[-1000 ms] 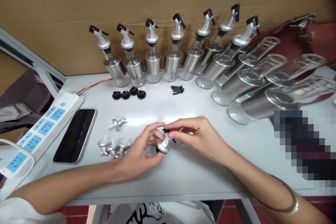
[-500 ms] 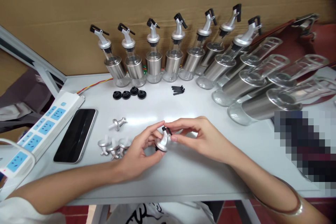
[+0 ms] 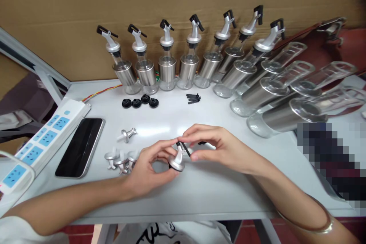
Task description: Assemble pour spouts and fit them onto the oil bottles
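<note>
My left hand (image 3: 151, 167) grips a silver bottle pourer (image 3: 177, 162) by its round base, thumb below and fingers behind. The pourer stands tilted, with a black rim under the base and a black lever (image 3: 185, 148) at its tip. My right hand (image 3: 213, 143) holds that lever, fingertips at its top and thumb at its lower end. Left of the hands lie a loose silver spout (image 3: 127, 135) and several more spouts (image 3: 121, 162), partly hidden by my left hand. Through the gap in my right hand shows a small black piece (image 3: 202, 143), its kind unclear.
Fitted glass-and-steel bottles (image 3: 167, 70) line the back; uncapped ones (image 3: 274, 112) stand at right. Several black stoppers (image 3: 136, 103) and black levers (image 3: 193, 98) lie before them. At left are a phone (image 3: 80, 146) and a power strip (image 3: 42, 145). A brown bag (image 3: 328, 45) sits back right.
The lever now slants outward from the spout, its lower end farther right. My right thumb has shifted slightly right and down with it. My left hand keeps its grip on the pourer.
</note>
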Available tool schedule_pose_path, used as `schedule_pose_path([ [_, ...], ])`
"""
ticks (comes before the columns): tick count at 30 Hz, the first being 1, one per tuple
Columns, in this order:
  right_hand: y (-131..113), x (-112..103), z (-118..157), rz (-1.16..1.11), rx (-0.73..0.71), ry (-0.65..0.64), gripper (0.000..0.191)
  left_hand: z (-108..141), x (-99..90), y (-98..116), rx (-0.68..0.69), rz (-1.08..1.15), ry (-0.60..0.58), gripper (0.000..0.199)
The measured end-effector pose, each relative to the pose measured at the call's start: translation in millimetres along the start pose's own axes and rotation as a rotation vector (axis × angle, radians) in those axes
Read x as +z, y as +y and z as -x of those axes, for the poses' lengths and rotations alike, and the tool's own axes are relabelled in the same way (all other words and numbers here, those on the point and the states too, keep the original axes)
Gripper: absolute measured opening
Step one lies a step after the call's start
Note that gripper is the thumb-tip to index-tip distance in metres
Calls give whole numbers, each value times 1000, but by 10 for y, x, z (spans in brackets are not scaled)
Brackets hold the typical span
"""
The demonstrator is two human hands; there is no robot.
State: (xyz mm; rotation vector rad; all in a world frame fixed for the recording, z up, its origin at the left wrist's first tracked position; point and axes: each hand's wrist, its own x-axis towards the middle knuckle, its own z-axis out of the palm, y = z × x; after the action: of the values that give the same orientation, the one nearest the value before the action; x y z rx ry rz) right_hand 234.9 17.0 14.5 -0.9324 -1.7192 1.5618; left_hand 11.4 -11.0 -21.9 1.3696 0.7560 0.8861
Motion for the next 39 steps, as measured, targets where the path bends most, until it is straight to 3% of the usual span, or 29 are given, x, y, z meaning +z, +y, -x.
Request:
schedule_pose_path([
  [8, 54, -25, -22, -346, 139, -86, 23, -30, -5, 29, 92, -119, -59, 53],
  [20, 92, 17, -36, -539, 251, -139, 31, -43, -13, 21, 51, -198, -112, 52],
  [24, 122, 36, -37, -557, 238, -126, 34, -56, 14, -7, 7, -199, -67, 54],
  [28, 144, 59, -36, -559, 242, -140, 40, -54, 24, -19, 4, -224, -95, 54],
  [39, 170, 167, -52, -444, 200, -132, 53, -51, 18, -20, 130, -199, -131, 54],
])
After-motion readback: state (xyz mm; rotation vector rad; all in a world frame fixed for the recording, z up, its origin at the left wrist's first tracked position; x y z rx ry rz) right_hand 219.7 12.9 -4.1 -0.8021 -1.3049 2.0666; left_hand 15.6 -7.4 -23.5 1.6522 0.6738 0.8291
